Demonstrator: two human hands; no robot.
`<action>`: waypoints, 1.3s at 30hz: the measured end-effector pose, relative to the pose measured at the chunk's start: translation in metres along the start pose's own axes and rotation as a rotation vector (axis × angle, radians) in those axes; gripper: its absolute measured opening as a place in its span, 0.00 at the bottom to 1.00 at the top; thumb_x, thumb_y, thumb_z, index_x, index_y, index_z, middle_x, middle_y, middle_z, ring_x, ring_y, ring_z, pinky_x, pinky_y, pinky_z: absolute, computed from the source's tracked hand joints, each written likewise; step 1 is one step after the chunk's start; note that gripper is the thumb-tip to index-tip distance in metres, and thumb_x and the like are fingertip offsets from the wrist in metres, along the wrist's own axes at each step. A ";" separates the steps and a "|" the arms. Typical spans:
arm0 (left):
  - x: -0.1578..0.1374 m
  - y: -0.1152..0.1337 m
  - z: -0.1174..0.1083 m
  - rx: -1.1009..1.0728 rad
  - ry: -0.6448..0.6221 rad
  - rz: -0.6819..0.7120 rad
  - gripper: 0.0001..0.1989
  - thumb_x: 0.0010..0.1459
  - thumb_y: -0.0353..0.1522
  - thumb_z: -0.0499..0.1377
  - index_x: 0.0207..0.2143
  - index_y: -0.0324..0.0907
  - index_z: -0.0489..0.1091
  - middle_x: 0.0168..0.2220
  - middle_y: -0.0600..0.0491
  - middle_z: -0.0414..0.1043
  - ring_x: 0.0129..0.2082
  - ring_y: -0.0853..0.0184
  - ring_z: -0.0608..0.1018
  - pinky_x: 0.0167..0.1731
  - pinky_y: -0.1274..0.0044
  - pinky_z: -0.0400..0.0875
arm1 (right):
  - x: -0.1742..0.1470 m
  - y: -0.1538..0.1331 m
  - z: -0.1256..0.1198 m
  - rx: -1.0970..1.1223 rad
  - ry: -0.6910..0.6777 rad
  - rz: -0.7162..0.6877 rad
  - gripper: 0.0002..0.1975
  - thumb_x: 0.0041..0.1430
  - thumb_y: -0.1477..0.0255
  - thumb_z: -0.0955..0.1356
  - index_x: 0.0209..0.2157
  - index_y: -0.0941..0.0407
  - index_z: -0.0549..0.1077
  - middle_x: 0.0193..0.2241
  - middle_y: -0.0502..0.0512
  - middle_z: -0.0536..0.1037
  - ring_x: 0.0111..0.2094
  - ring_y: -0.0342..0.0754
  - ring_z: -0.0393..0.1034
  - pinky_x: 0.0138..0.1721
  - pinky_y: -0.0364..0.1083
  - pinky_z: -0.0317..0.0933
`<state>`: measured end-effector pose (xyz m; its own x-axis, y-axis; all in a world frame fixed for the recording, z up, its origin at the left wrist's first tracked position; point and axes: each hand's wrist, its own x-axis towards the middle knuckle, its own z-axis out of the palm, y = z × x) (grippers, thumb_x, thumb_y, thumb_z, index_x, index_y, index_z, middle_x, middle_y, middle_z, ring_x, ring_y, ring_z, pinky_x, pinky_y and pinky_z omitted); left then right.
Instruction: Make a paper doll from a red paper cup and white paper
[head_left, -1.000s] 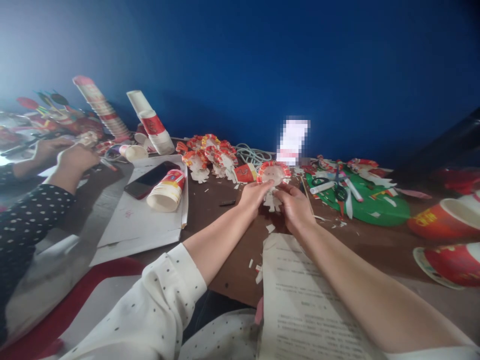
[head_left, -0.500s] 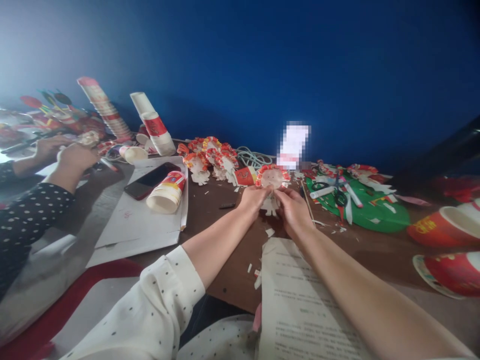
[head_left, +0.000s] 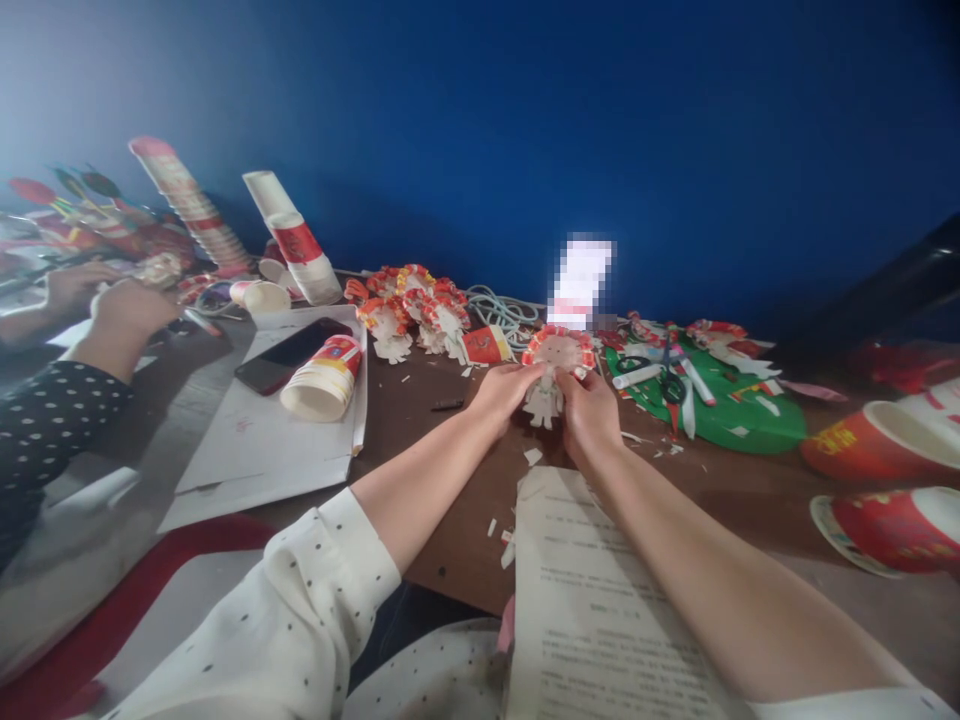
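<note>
A cut-paper lion figure [head_left: 559,350] with a red curled mane and a white body hangs upright between my hands. My left hand [head_left: 504,392] pinches it from the left, just below the round head. On the other side my right hand [head_left: 590,402] grips it at the same height. Fingertips hide part of the figure's neck. Just behind it to the left lies a red and white paper cup piece [head_left: 486,345]. Below my hands are white paper scraps [head_left: 532,457] and a printed sheet [head_left: 577,570].
Similar paper figures [head_left: 416,305] are heaped at the back. Right of my hands, scissors [head_left: 673,385] and markers lie on a green round mat [head_left: 757,425]. Paper cups [head_left: 322,385] and a phone [head_left: 289,352] rest on a white folder [head_left: 225,440]. Another person's hands [head_left: 127,310] work at far left.
The whole view has shifted slightly, with things sitting a little further left and up. The lion figure has moved a little right relative to the table, still held in both hands.
</note>
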<state>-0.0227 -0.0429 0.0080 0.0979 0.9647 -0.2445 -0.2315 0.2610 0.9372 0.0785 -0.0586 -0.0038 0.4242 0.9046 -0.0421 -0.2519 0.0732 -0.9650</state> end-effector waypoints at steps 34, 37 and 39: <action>0.006 -0.001 -0.014 0.275 -0.142 0.060 0.13 0.39 0.33 0.69 0.30 0.38 0.75 0.23 0.55 0.71 0.22 0.73 0.70 0.26 0.79 0.63 | 0.017 0.002 -0.015 -0.033 -0.121 0.009 0.19 0.37 0.69 0.75 0.37 0.55 0.77 0.33 0.53 0.80 0.32 0.52 0.75 0.37 0.52 0.68; 0.008 -0.003 -0.014 0.253 -0.137 0.061 0.12 0.39 0.32 0.69 0.29 0.38 0.75 0.22 0.56 0.71 0.22 0.73 0.70 0.26 0.80 0.63 | 0.015 0.002 -0.015 -0.073 -0.098 -0.004 0.20 0.38 0.67 0.74 0.36 0.56 0.77 0.32 0.53 0.80 0.31 0.53 0.74 0.35 0.52 0.68; 0.008 -0.003 -0.013 0.213 -0.141 0.057 0.12 0.39 0.33 0.69 0.28 0.38 0.75 0.22 0.55 0.72 0.23 0.73 0.71 0.27 0.79 0.63 | 0.012 0.000 -0.013 -0.067 -0.084 -0.016 0.19 0.38 0.67 0.74 0.36 0.56 0.77 0.31 0.53 0.80 0.31 0.52 0.74 0.35 0.51 0.68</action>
<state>-0.0337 -0.0360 -0.0002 0.2284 0.9593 -0.1661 -0.0326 0.1781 0.9835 0.0950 -0.0528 -0.0076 0.3521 0.9359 -0.0077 -0.1855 0.0617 -0.9807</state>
